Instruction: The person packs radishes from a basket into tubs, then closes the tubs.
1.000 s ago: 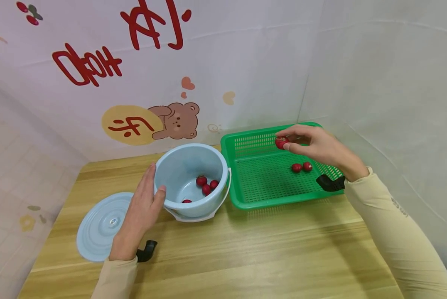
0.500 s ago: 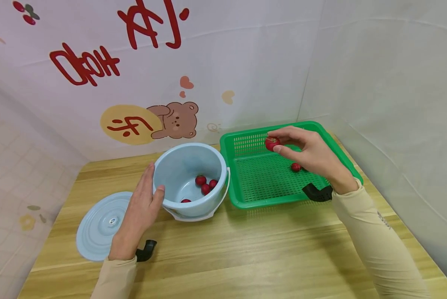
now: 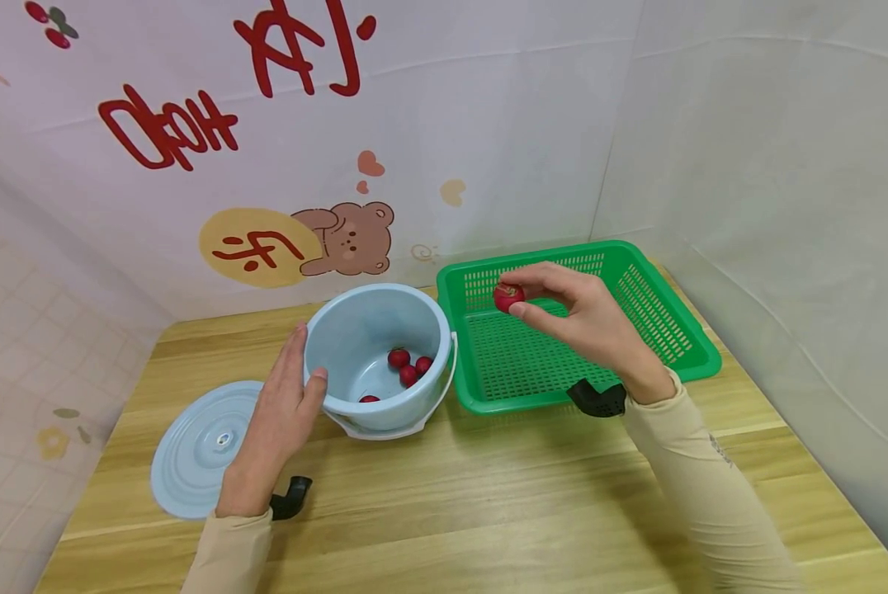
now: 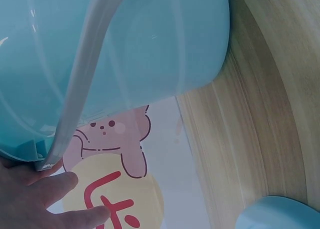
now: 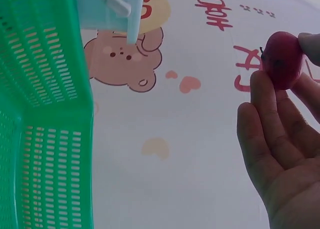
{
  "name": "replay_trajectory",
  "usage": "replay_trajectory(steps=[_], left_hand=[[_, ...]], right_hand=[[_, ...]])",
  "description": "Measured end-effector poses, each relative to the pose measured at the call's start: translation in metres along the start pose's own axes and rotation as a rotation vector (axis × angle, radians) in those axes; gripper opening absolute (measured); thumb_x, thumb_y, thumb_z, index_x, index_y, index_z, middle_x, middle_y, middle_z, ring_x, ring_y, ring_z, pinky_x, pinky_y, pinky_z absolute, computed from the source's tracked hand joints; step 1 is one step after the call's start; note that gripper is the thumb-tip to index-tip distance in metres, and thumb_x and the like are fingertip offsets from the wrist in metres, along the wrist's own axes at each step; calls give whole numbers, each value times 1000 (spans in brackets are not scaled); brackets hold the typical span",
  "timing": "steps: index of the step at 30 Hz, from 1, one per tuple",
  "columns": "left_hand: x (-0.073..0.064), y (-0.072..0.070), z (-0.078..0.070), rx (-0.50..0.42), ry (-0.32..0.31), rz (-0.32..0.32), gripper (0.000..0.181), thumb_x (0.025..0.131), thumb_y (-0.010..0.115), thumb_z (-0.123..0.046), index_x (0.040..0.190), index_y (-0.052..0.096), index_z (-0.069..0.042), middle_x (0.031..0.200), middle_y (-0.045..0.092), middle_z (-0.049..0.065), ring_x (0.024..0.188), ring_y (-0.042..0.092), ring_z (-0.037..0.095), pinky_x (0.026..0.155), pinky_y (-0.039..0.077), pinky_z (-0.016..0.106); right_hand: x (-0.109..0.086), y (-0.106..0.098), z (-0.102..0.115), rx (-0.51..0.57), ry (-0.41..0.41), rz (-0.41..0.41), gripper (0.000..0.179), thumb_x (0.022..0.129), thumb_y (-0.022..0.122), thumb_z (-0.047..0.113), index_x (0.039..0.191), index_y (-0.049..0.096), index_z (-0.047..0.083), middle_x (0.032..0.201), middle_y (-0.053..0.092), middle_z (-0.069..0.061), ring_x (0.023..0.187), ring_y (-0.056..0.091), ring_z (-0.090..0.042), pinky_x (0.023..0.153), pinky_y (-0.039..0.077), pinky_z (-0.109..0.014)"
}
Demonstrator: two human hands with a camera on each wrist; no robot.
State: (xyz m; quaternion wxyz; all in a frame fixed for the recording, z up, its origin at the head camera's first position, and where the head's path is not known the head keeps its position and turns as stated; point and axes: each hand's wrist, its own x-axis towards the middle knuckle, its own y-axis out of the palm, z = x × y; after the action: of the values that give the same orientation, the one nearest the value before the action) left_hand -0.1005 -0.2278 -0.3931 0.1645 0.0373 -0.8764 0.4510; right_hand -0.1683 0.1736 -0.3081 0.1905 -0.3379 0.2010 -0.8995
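My right hand pinches a round red radish between thumb and fingertips, above the left part of the green basket. In the right wrist view the radish shows a smooth skin and a small dark stem end. My left hand rests at the left rim of the light blue bucket, fingers fairly straight along its outside and thumb at the rim. Several red radishes lie on the bucket's floor. The part of the basket under my right hand is hidden.
A round light blue lid lies on the wooden table, partly behind my left forearm. The bucket's white handle hangs down at its front right. Behind stands a wall covering with printed drawings.
My right hand has carried the radish leftward across the basket toward the bucket. Its arm now covers the radishes seen earlier in the basket. My left hand stays at the bucket.
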Motion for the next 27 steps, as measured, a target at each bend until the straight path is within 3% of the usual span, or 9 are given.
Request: replay_trajectory(steps=[5, 12, 27], left_hand=[[1, 0, -1, 0, -7, 7, 68, 109, 42, -32, 163, 19, 3, 168, 23, 24, 153, 25, 44, 118, 28, 66], [1, -1, -1, 4, -14, 9, 68, 108, 44, -28, 163, 20, 3, 167, 24, 24, 153, 25, 44, 117, 28, 67], [1, 0, -1, 2, -14, 8, 68, 107, 45, -26, 163, 19, 3, 167, 23, 25, 153, 25, 45, 117, 28, 68]], right_hand=[[3, 12, 6, 30, -19, -5, 38, 92, 74, -2, 129, 71, 6, 124, 70, -3, 105, 70, -15, 98, 56, -35], [8, 32, 13, 35, -38, 20, 38, 93, 75, 4, 131, 71, 10, 127, 69, 1, 107, 69, -14, 99, 55, -31], [21, 70, 22, 69, -83, 53, 36, 95, 76, 12, 131, 71, 14, 122, 69, 6, 105, 67, -10, 92, 56, -35]])
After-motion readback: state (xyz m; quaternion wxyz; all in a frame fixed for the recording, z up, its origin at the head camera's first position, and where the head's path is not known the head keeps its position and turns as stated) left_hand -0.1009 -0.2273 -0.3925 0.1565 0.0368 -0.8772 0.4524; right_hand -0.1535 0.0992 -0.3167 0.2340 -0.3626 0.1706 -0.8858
